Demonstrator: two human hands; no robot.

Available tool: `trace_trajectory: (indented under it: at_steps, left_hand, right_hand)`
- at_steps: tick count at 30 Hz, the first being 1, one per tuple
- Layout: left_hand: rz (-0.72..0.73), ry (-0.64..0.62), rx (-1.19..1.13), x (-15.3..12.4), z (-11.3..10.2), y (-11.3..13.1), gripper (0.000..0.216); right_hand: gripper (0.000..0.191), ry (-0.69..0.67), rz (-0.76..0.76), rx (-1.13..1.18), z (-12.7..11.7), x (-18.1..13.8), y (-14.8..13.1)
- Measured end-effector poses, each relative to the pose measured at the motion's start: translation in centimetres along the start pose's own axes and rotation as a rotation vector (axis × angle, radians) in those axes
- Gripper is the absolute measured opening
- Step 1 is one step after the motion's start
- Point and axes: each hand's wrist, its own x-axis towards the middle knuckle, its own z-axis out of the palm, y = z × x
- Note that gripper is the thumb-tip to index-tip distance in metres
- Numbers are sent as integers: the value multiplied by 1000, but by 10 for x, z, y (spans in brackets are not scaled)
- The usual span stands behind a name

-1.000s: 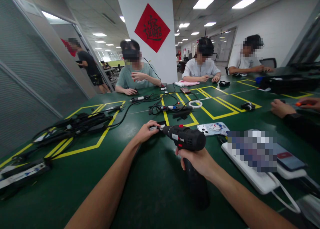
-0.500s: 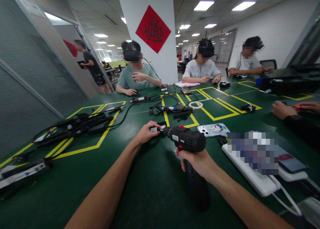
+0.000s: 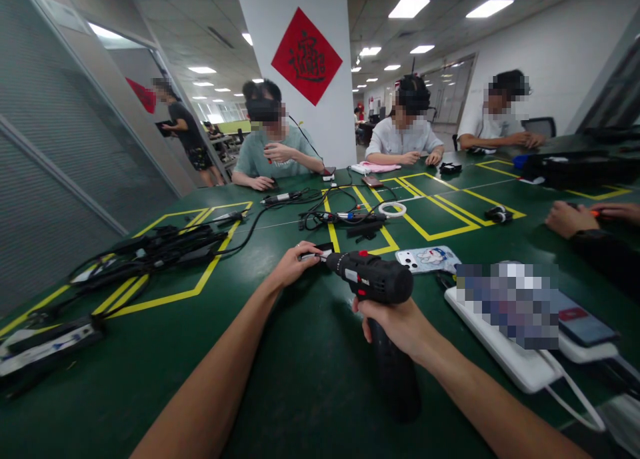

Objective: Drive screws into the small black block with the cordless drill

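Toward the near edge of the green surface (image 3: 310,379), the right hand (image 3: 393,322) grips a black drill (image 3: 375,277). Its front end points at a small part (image 3: 325,248) pinched by the left hand (image 3: 294,265).

One head-worn camera looks forward and down from close above the green, yellow-lined worktop (image 3: 310,379) towards a white rectangular pillar (image 3: 333,135).

The right hand (image 3: 393,320) grips a drill (image 3: 375,279) (black, red-accented).

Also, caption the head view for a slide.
Right hand grips a black pistol-shaped power drill pointing toward the left hand over a green table.
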Motion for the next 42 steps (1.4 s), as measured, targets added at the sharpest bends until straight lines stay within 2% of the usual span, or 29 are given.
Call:
trace_trajectory:
  at_steps: [15, 30, 35, 42]
  left_hand:
    - [0, 1, 7, 0, 0, 2, 29]
    - [-10, 22, -17, 0, 0, 0, 27]
    - [0, 27, -24, 0, 1, 0, 27]
    - [17, 31, -33, 0, 1, -1, 25]
  right_hand:
    - [15, 27, 54, -116, 1, -2, -2]
    - [14, 1, 2, 59, -3, -6, 4]
    - [17, -20, 24, 49, -9, -9, 9]
    - [13, -33, 58, 36, -5, -11, 7]
